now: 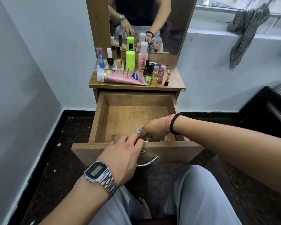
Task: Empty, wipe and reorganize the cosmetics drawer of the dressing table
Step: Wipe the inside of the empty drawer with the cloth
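Observation:
The wooden drawer (99, 117) of the dressing table is pulled out, most of its floor bare. At its near right corner my right hand (154, 128) pinches a small labelled item (140, 128), with a few small shiny things under the fingers. My left hand (122, 153), with a metal watch on the wrist, reaches over the drawer front; its fingertips touch those same small things. What exactly they are is hidden by both hands. On the tabletop (173, 82) lie a pink lotion tube (123, 77), a green bottle (130, 60), a pink bottle (143, 57), nail polishes and lipsticks.
A mirror (146, 25) stands behind the cosmetics. A striped cloth (245, 31) hangs from the window sill at the right. A dark piece of furniture (264, 114) sits at the right edge. My knees in grey trousers are just below the drawer front's metal handle (148, 161).

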